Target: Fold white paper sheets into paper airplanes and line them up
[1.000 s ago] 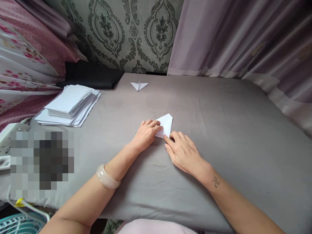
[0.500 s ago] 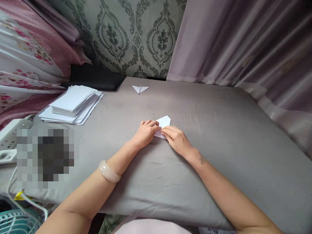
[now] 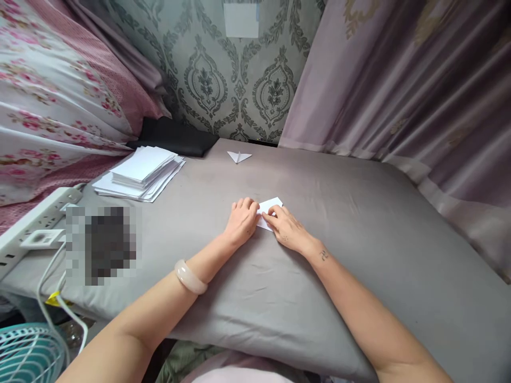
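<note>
White folded paper sheet [image 3: 270, 205] lies on grey cloth-covered table [image 3: 359, 239]. Folding judged partial: slanted edge formed, no raised wings as on white winged paper piece [image 3: 239, 157] beyond; further creasing apparently outstanding. Left hand [image 3: 242, 219] bunched over sheet's left edge; right hand [image 3: 289, 229] curled, fingertips touching sheet. Pinch: cannot tell.

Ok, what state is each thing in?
White paper, folded, touched by left hand and right hand
Paper plane, wings spread, untouched
Paper stack, piled unevenly
Power strip, partly occupied
Bangle, worn
Fan, spinning or stopped unclear
Purple curtain, hanging
Grey cloth, wrinkled
</note>
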The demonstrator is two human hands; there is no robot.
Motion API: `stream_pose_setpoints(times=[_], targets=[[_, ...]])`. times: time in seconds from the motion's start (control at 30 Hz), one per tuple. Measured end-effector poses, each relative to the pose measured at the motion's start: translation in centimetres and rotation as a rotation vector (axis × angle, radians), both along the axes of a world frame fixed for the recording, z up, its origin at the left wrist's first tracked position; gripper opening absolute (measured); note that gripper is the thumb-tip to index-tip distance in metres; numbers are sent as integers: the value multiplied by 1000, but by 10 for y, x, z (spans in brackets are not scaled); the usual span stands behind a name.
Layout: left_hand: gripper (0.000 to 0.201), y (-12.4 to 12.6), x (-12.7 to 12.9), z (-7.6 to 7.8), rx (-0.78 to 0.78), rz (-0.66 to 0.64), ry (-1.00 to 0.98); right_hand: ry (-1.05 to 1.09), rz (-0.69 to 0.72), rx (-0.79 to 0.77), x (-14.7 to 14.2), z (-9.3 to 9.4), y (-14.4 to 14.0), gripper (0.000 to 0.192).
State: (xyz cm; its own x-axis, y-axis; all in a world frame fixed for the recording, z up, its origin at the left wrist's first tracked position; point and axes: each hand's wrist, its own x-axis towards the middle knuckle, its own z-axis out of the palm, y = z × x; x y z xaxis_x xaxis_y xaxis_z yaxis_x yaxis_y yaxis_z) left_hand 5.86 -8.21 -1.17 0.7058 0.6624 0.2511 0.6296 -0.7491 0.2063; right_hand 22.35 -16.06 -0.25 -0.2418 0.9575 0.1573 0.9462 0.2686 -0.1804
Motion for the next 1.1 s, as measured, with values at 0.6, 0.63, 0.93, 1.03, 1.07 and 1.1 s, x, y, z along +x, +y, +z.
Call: stream_pose_setpoints(times=[0.6,0.63,0.93,1.03,1.07,1.1], targets=[[58,-97,20,-13,16,166,58,60,65,-1,9,-8,7,35],[58,-96,19,-12,14,174,54,56,61,-3,9,-8,7,35],[65,-91,11,-10,-47,278,33,27,51,-8,9,-9,7,35],[68,-88,8,-10,-67,358,55,19,49,-5,8,-9,7,35],[67,-87,7,-9,-67,370,62,13,42,-4,7,-8,6,35],[65,-86,6,-9,-64,373,69,4,31,-2,5,-7,6,35]])
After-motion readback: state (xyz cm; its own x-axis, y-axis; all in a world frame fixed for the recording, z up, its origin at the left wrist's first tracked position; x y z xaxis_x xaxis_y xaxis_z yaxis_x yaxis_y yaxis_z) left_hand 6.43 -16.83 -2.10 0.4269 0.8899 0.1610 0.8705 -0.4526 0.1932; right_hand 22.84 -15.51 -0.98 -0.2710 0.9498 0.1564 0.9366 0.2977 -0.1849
